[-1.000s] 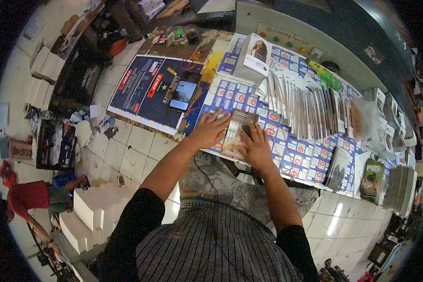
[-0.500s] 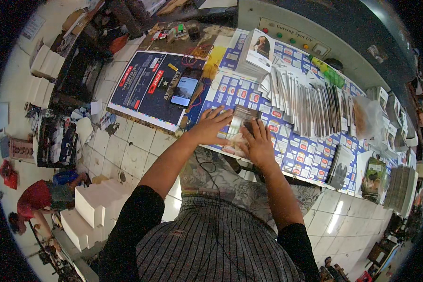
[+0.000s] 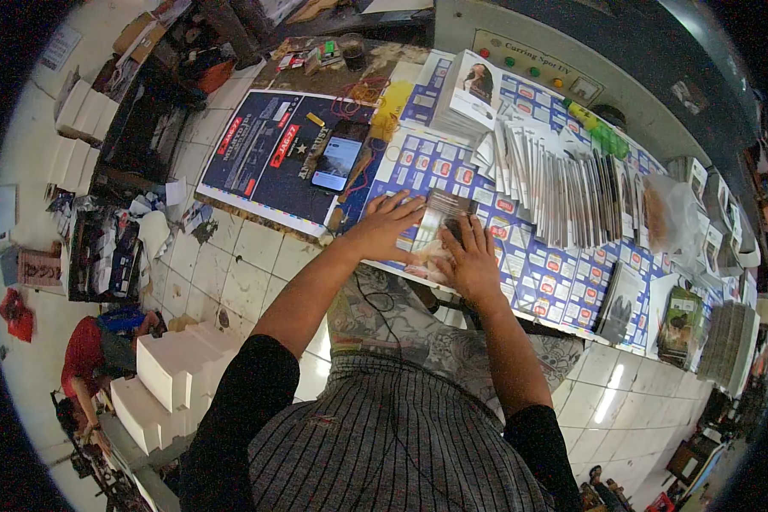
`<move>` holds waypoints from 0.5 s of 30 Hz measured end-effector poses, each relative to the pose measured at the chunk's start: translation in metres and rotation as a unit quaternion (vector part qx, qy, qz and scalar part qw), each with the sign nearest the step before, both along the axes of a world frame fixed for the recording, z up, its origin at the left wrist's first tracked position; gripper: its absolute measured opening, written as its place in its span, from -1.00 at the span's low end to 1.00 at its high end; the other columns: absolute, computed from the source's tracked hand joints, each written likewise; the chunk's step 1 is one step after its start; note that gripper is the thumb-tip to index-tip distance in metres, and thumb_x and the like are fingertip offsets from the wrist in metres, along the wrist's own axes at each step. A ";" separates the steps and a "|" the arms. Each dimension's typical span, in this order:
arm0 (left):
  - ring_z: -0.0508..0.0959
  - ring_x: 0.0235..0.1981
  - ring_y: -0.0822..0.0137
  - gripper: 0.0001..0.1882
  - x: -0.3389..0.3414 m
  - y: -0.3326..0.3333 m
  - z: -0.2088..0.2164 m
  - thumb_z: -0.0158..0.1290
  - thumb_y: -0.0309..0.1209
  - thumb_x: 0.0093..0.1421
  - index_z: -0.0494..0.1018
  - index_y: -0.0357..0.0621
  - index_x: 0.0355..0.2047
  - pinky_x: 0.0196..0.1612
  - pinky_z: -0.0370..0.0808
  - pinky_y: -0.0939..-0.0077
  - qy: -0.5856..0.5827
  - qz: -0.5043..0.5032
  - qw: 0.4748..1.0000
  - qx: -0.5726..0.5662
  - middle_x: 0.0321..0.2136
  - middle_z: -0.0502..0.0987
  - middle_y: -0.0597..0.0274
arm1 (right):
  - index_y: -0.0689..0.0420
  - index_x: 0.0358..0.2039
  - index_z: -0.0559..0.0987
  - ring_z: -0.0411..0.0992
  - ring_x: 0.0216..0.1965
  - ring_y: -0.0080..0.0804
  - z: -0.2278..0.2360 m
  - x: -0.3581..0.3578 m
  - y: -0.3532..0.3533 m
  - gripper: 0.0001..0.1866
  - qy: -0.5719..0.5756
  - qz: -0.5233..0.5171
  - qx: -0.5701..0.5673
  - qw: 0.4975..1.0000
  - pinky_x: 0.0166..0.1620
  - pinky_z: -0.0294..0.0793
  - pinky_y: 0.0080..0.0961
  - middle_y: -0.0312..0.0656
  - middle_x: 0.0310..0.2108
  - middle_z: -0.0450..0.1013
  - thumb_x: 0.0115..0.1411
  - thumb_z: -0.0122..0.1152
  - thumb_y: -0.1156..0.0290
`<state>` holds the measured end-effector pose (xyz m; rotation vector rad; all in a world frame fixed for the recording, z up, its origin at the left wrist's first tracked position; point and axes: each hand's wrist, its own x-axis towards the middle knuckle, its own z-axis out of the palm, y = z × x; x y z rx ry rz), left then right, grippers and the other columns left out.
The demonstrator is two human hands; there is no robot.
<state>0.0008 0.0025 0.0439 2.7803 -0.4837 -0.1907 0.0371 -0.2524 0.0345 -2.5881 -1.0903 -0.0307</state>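
Observation:
A small printed piece of card or paper (image 3: 444, 209) with a dark brown picture lies flat near the table's front edge. My left hand (image 3: 387, 229) rests beside its left side with the fingers spread and the thumb towards the lower part. Over its right side lies my right hand (image 3: 471, 263), open, fingers pointing away from me. Both palms are down, and they hide part of the print. Beyond them a long fanned row of similar printed pieces (image 3: 563, 188) leans across the table. A neat stack of printed pieces (image 3: 462, 107) stands behind that row's left end.
Blue printed sheets (image 3: 520, 290) cover the table. To the left a phone (image 3: 336, 164) lies on a dark poster sheet (image 3: 269, 149). A clear plastic bag (image 3: 670, 209) and more stacks (image 3: 730, 341) sit at right. A person in red (image 3: 84, 363) bends near white paper stacks (image 3: 175, 367).
My hands stay almost in place on the printed piece. At the far left, the person in red has shifted to the right, closer to the white stacks.

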 end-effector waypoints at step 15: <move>-0.09 0.47 -0.04 0.14 -0.001 0.000 -0.001 0.24 0.30 -0.07 0.11 -0.05 0.40 0.38 -0.07 -0.19 -0.014 -0.004 1.000 0.003 0.45 0.00 0.14 | -0.12 0.32 0.35 -0.03 0.44 0.04 0.004 0.000 0.000 -0.32 0.013 0.000 -0.008 1.000 0.39 -0.04 0.15 0.00 0.42 0.05 0.24 0.15 -0.08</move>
